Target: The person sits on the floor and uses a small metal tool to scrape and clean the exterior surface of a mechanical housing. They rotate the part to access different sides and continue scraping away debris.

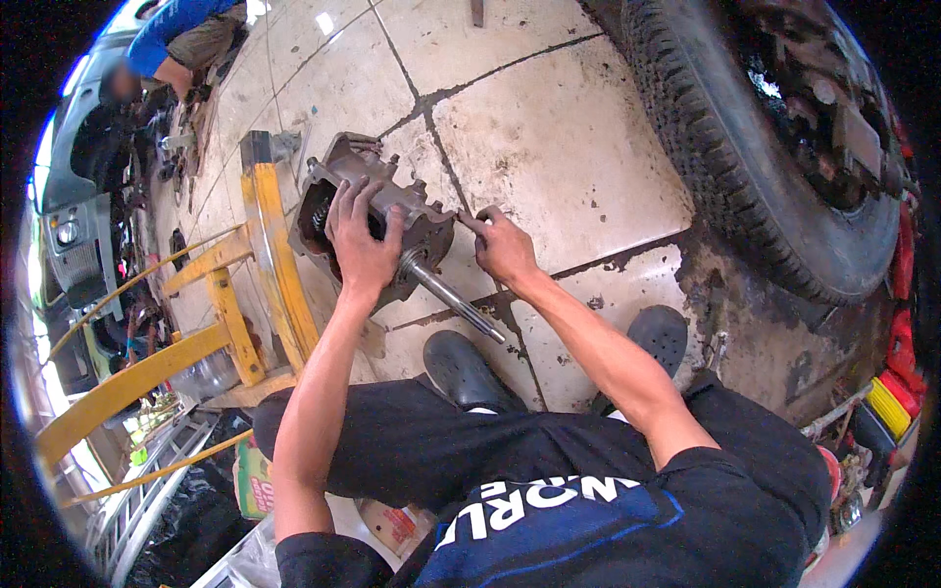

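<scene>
A dark, greasy gearbox [426, 231] lies on the tiled floor in front of me, with a bare steel shaft [456, 299] jutting toward my feet. The left side of its housing is open, and gear teeth show dimly inside. My left hand [365, 245] grips the housing beside this opening, fingers spread over the rim and thumb on the near face. At the right edge of the housing is my right hand [505, 250], its fingers curled and one fingertip against a protruding lug. Whether a small part sits in those fingers is hidden.
A yellow wooden frame [279, 260] stands close on the left. To the right is a large tyre [725, 147]. My dark clogs [469, 370] flank the shaft's end. Another person in a blue top [172, 37] is at the far left, near a vehicle.
</scene>
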Demonstrator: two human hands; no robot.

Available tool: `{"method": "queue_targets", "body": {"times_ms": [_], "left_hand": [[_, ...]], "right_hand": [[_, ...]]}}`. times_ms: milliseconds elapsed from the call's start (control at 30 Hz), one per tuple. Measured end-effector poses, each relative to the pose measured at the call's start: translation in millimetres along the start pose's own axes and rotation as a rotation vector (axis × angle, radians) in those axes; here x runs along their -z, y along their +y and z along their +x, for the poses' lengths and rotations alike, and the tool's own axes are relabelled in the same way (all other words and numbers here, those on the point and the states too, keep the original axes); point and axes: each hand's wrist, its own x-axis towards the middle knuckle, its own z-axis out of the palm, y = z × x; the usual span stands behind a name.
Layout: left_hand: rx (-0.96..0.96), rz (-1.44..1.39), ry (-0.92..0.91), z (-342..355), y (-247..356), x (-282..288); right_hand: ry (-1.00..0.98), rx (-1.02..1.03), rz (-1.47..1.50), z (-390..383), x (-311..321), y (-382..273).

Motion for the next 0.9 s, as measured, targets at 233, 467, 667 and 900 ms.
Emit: {"method": "queue_targets", "body": {"times_ms": [233, 467, 667, 900], "left_hand": [[0.010, -0.004, -0.010, -1, 0, 0], [0.009, 0.014, -0.007, 0, 4, -2], [0.001, 0.012, -0.001, 0, 1, 1], [-0.004, 0.001, 0.005, 1, 3, -1]], "right_hand": [[0.100, 0.121, 0.126, 0, -4, -10], [0.126, 0.199, 0.133, 1, 4, -16], [0.218, -0.039, 0.183, 3, 4, 8], [-0.030, 0.055, 0.124, 13, -8, -28]]}}
